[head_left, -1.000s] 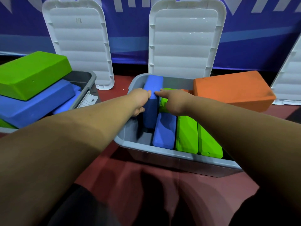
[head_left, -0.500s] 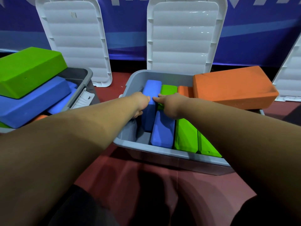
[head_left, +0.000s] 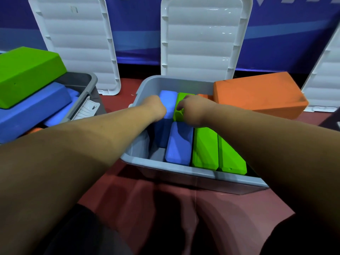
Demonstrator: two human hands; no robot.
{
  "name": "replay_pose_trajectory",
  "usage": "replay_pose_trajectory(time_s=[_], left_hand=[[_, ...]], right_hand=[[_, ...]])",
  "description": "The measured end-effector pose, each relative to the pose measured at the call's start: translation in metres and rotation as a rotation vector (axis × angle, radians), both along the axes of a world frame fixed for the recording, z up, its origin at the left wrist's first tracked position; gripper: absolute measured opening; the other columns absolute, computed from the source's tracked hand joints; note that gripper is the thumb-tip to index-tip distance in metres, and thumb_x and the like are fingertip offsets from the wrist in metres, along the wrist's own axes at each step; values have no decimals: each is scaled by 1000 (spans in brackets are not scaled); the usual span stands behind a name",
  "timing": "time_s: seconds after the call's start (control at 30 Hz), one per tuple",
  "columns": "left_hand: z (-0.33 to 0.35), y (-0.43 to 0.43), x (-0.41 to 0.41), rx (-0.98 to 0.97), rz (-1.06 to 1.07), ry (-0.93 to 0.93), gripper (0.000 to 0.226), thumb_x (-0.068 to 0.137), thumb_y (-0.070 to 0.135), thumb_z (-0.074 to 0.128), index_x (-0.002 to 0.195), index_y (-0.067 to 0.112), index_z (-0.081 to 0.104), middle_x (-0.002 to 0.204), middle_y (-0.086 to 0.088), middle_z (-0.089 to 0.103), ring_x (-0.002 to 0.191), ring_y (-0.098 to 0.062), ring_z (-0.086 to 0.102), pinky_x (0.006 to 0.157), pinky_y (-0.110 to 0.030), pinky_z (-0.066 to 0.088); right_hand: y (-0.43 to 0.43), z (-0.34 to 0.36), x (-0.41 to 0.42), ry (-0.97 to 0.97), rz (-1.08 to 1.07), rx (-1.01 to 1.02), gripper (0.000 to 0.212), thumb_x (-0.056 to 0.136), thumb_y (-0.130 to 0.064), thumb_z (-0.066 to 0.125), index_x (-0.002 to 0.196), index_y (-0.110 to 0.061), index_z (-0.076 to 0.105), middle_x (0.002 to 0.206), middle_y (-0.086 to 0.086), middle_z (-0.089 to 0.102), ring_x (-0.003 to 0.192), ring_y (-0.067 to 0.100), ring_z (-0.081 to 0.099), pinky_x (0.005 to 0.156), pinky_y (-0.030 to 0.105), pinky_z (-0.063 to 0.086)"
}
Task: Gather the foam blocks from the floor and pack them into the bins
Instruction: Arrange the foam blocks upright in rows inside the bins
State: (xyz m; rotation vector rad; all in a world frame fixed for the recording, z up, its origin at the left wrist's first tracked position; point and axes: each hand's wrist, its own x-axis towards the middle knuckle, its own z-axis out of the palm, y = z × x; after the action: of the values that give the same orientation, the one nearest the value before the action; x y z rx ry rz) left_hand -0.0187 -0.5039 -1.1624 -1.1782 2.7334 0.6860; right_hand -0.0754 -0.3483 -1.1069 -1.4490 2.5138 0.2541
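A grey bin point(head_left: 171, 167) sits in the middle of the floor. Inside it stand two blue foam blocks and several green ones on edge. My left hand point(head_left: 156, 108) is closed on the top of the rear blue block point(head_left: 168, 100), which stands along the bin's left side. My right hand point(head_left: 192, 111) curls over the top of the rear green block point(head_left: 181, 100) right beside it. A second blue block point(head_left: 178, 144) and two green blocks point(head_left: 205, 146) lie in the front row. A large orange block point(head_left: 257, 92) rests on the bin's right rim.
A second grey bin point(head_left: 86, 85) at the left is piled with a green block point(head_left: 27, 74) and blue blocks point(head_left: 31, 115). White lids point(head_left: 200, 39) lean against the blue wall behind both bins, and another lid point(head_left: 325, 76) stands at the right. The floor is red.
The rear blue block has sunk lower into the bin under my left hand. My right hand has shifted from the blue block's top onto the green block beside it.
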Motion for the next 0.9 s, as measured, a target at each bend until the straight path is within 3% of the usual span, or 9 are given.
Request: replay_pose_trajectory(time_s=[0.13,0.23,0.33,0.4,0.43,0.57,0.67,0.8,0.9], left_hand=[[9,16,-10,-102,-83,138,44,92,11,63,135,5,56,142,-20,48,124,-43,56,103,-48,50],[14,40,-24,-72,-204,250,38,93,14,63,131,9,64,138,-18,58,127,-37,57,107,-39,47],[20,78,-38,36,-263,320,22,99,24,60,105,9,75,111,-16,74,106,-32,67,89,-37,52],[22,102,-47,187,-222,344,37,100,37,60,77,11,69,81,-13,72,80,-30,66,70,-35,44],[22,110,-51,243,-192,346,44,100,44,59,71,12,67,78,-13,71,78,-31,66,68,-33,40],[17,128,-64,379,-184,342,59,89,66,58,93,10,76,100,-15,77,96,-33,72,79,-34,52],[12,128,-67,452,-171,381,73,68,76,59,98,13,78,95,-7,79,90,-31,75,89,-45,61],[28,131,-55,418,-165,411,43,92,52,69,89,9,74,87,-9,77,84,-30,74,83,-42,61],[46,118,-42,329,-74,448,35,89,44,65,76,12,66,73,-7,69,73,-30,67,72,-40,56]], right_hand=[[21,28,-18,-53,-174,-314,44,90,-8,51,127,-19,71,132,10,64,122,30,58,99,35,50],[45,42,-40,5,-281,-440,36,88,-13,53,116,-21,76,124,10,68,115,30,62,96,35,53],[79,53,-64,115,-382,-407,33,91,-15,52,113,-14,76,119,15,66,107,35,62,92,39,54],[104,57,-80,180,-491,-375,34,94,-18,49,117,-13,73,123,15,58,110,37,57,91,40,51],[116,59,-87,213,-554,-359,35,95,-21,49,122,-13,69,128,15,54,115,38,54,92,41,49],[161,58,-104,193,-863,-271,47,97,-31,51,139,-10,51,146,16,43,133,40,41,103,46,41],[179,52,-108,95,-862,-188,43,102,-33,46,130,-2,56,133,19,57,122,40,54,95,42,43],[179,54,-104,13,-844,-265,40,106,-31,41,121,1,61,123,20,63,112,38,60,89,39,48],[165,55,-100,-58,-920,-450,39,101,-35,46,114,-2,63,118,19,65,104,37,61,80,36,45]])
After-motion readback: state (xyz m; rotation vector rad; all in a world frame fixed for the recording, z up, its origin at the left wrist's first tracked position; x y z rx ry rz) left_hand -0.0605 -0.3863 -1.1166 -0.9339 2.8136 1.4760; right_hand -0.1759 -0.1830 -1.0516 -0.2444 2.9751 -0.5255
